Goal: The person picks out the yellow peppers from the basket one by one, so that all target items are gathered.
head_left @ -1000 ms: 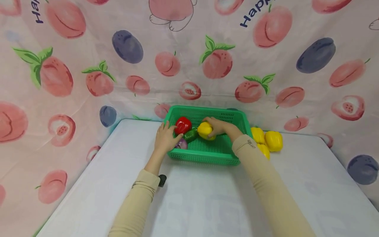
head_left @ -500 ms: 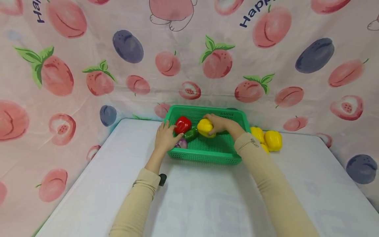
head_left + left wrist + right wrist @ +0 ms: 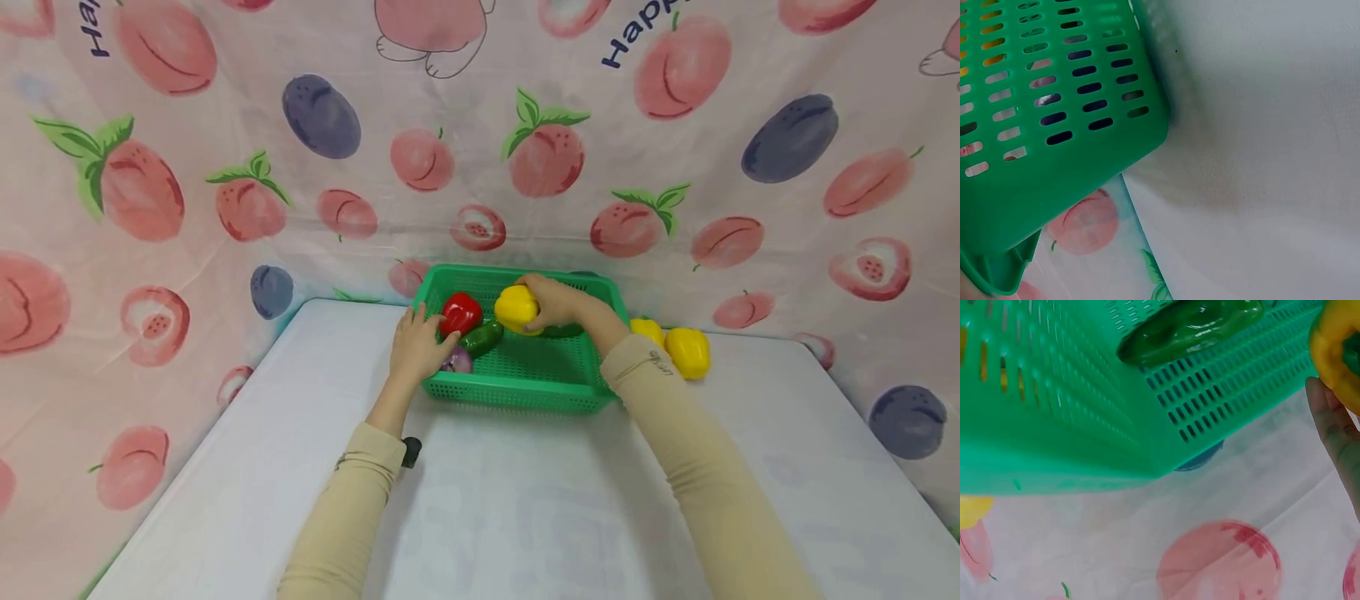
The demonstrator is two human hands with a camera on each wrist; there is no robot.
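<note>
My right hand (image 3: 555,302) grips a yellow bell pepper (image 3: 516,308), held above the floor of a green plastic basket (image 3: 517,392). In the right wrist view, fingers (image 3: 1335,428) press against the yellow bell pepper (image 3: 1335,356), its green stem end showing. My left hand (image 3: 416,346) rests on the basket's left rim, fingers extended and thumb reaching inward. Near that thumb lie a red bell pepper (image 3: 461,314), a long green pepper (image 3: 482,338) and a purple onion (image 3: 457,361). Another long green pepper (image 3: 1191,331) lies under my right hand.
More yellow bell peppers (image 3: 687,352) sit on the white table (image 3: 510,492) beside the basket's right end, partly hidden by my right sleeve. A fruit-printed cloth (image 3: 480,150) hangs behind. A small black object (image 3: 411,452) shows at my left wrist.
My right hand has raised the yellow bell pepper a little off the basket floor, uncovering more of the green pepper behind it. My left hand stays on the rim.
</note>
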